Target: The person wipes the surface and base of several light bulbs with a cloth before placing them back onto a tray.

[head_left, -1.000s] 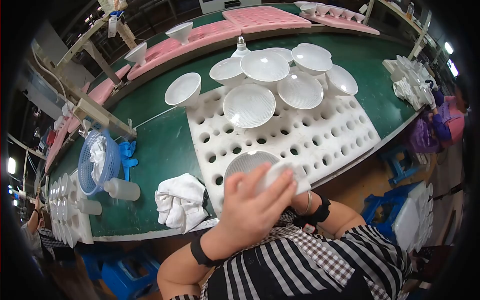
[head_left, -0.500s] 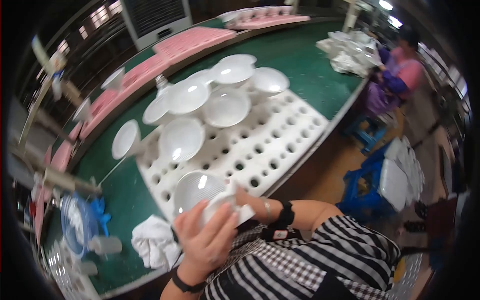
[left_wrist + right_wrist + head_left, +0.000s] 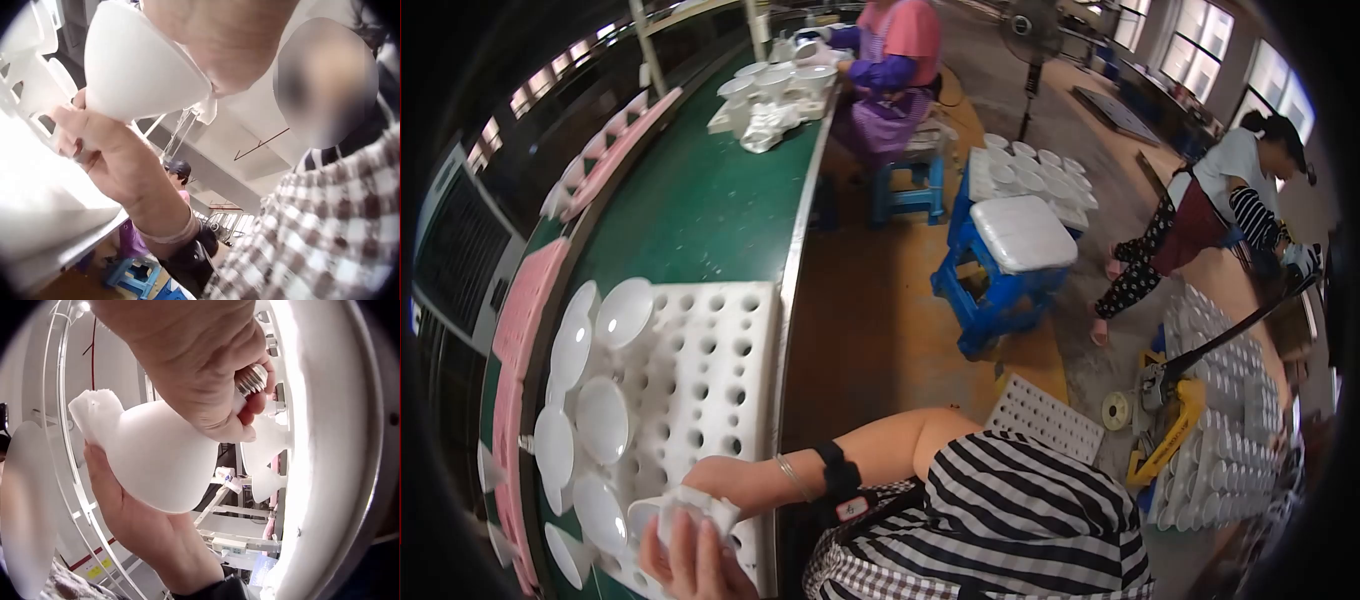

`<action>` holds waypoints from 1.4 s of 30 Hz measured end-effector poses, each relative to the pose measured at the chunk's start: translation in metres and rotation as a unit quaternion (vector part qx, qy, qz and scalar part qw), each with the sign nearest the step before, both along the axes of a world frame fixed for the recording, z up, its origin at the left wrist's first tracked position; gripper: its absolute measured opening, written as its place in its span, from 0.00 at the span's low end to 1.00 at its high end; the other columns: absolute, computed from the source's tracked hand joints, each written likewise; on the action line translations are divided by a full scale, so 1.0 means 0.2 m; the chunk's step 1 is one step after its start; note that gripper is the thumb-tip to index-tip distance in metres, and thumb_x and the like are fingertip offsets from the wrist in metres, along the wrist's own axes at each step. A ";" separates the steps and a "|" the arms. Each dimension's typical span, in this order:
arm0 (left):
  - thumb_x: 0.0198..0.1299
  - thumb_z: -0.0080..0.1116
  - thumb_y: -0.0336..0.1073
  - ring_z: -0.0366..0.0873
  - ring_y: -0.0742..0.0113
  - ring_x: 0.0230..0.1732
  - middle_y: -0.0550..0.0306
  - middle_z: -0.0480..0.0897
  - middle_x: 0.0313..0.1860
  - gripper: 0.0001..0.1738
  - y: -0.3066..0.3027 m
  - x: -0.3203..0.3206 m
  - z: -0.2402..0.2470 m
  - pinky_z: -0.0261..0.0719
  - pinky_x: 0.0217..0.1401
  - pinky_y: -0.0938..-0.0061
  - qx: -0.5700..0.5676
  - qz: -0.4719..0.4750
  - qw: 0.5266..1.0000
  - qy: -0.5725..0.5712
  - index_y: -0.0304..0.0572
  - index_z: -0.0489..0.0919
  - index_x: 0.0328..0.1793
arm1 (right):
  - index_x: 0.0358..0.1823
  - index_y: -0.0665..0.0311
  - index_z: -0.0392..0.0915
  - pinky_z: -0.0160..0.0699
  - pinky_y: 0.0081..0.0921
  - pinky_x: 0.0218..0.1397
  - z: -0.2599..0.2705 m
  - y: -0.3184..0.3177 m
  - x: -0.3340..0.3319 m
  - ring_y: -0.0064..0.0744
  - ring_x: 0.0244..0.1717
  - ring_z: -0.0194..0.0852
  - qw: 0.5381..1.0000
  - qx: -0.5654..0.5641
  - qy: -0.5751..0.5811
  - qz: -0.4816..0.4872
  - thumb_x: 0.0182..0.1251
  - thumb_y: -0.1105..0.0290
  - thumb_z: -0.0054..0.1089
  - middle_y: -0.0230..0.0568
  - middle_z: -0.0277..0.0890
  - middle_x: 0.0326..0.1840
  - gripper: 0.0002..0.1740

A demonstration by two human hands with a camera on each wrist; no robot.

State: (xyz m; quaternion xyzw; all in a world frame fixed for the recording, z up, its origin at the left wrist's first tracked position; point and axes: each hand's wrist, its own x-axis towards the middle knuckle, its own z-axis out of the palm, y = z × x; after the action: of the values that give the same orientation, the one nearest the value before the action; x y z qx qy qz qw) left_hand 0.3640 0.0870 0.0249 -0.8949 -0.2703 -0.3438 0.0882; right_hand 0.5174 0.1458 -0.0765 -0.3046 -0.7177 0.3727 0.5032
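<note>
My right hand (image 3: 725, 485) grips a white reflector bulb (image 3: 165, 456) by its metal screw base (image 3: 253, 380), as the right wrist view shows. A white cloth (image 3: 97, 415) is in my left hand (image 3: 690, 560), whose fingers curl over the bulb's wide front and rim. In the left wrist view the bulb (image 3: 137, 62) is tilted, its neck toward the right hand (image 3: 106, 144) and its rim under the left palm. Both hands are above the perforated white foam board (image 3: 730, 300). Several more bulbs (image 3: 605, 420) stand face up on that board.
The board lies on a green table (image 3: 700, 210) beside its metal edge. Pink foam trays (image 3: 530, 310) run along the far side. A person in a purple apron (image 3: 890, 110) sits farther along. A blue stool (image 3: 990, 290) is on the floor; another person (image 3: 1210, 200) stands right.
The head view has swung to the right, shifting the board and bulbs left and bringing the floor and a second person into sight. The hands stay together around the bulb and cloth.
</note>
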 end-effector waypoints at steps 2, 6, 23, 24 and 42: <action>0.72 0.56 0.34 0.79 0.44 0.63 0.46 0.85 0.60 0.14 0.09 0.03 0.00 0.69 0.72 0.51 -0.036 0.003 0.999 -0.008 0.38 0.86 0.57 | 0.34 0.63 0.81 0.78 0.40 0.39 -0.01 0.01 0.04 0.58 0.36 0.80 1.000 -0.009 -0.006 -0.020 0.51 0.65 0.70 0.54 0.81 0.32 0.13; 0.76 0.44 0.36 0.71 0.36 0.69 0.36 0.77 0.68 0.22 0.24 -0.03 -0.15 0.65 0.73 0.46 -0.105 0.082 0.989 -0.062 0.28 0.78 0.66 | 0.37 0.63 0.82 0.80 0.39 0.41 -0.03 0.03 0.05 0.56 0.37 0.82 0.999 -0.021 -0.009 -0.041 0.54 0.66 0.69 0.53 0.82 0.34 0.12; 0.78 0.46 0.39 0.72 0.39 0.69 0.38 0.79 0.67 0.22 0.16 -0.03 -0.09 0.66 0.73 0.50 -0.129 0.083 0.987 -0.043 0.31 0.79 0.67 | 0.36 0.60 0.82 0.80 0.41 0.40 0.02 -0.01 0.06 0.58 0.37 0.81 0.995 -0.056 0.022 -0.078 0.54 0.64 0.69 0.53 0.83 0.34 0.11; 0.78 0.46 0.39 0.72 0.39 0.69 0.38 0.79 0.67 0.22 0.13 -0.02 -0.09 0.66 0.73 0.50 -0.132 0.102 0.984 -0.069 0.32 0.79 0.67 | 0.36 0.60 0.82 0.80 0.41 0.40 0.02 0.00 0.05 0.58 0.37 0.81 0.995 -0.055 0.022 -0.078 0.54 0.64 0.69 0.53 0.83 0.34 0.11; 0.78 0.49 0.37 0.72 0.40 0.70 0.38 0.78 0.68 0.21 0.02 -0.15 -0.24 0.66 0.73 0.51 -0.126 0.154 0.976 -0.084 0.29 0.78 0.67 | 0.36 0.61 0.82 0.78 0.41 0.41 0.00 0.02 0.02 0.57 0.37 0.81 0.994 -0.063 -0.036 -0.084 0.55 0.67 0.66 0.53 0.82 0.33 0.09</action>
State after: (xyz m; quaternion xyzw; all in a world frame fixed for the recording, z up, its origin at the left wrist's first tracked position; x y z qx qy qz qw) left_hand 0.3337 0.0901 -0.0224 -0.8141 -0.4529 -0.3634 0.0032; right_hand 0.5219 0.1501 -0.0760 -0.4083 -0.6820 0.3624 0.4866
